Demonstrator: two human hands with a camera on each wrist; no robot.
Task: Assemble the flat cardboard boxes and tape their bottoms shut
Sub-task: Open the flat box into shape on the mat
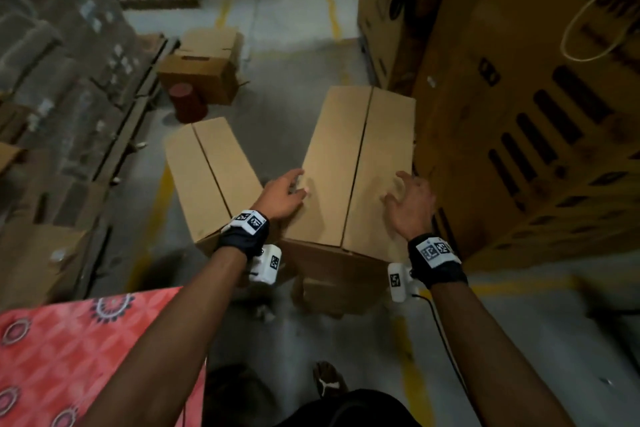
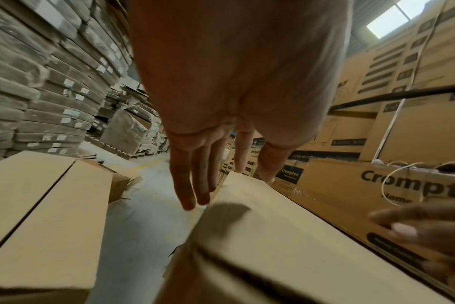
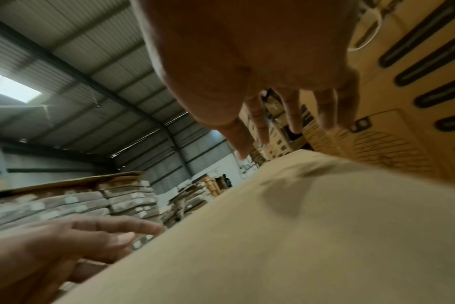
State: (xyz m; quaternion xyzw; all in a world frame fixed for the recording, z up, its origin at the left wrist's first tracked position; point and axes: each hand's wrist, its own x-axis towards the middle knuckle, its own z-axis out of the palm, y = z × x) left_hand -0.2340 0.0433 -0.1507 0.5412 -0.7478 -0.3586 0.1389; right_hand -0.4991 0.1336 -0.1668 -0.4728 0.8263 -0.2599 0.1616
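Head view: both arms are stretched forward and down over a tall cardboard box (image 1: 349, 163) that stands on the floor (image 1: 277, 135). The left hand (image 1: 282, 196) is laid at the left edge of the box top, with its fingers straight and its thumb pointing across the flap. The right hand (image 1: 412, 201) is held just over the right flap, fingers spread wide and a little bent. Nothing is pinched or held by either grip. Whether the right fingertips touch the cardboard cannot be told.

The box top is made of two long flaps that are folded shut, and a dark seam (image 1: 358, 156) is seen running down the middle between the two hands. No tape can be made out on the seam. The cardboard is plain, brown, smooth and flat.

A second box (image 1: 211, 177) of the same kind is stood just to the left, a bit lower, with its own flaps shut and a seam down the middle. A smaller open box (image 1: 204, 69) and a red round thing (image 1: 187, 102) are seen farther back on the floor.

Big printed cartons (image 1: 540, 107) are stacked close on the right, with dark slots and black letters. Grey wrapped bundles (image 1: 52, 55) are piled on the left. A white band with black square marks is worn on each wrist.

In the left wrist view, the left fingers (image 2: 192, 174) are seen straight and close together beside the box edge (image 2: 247, 205).
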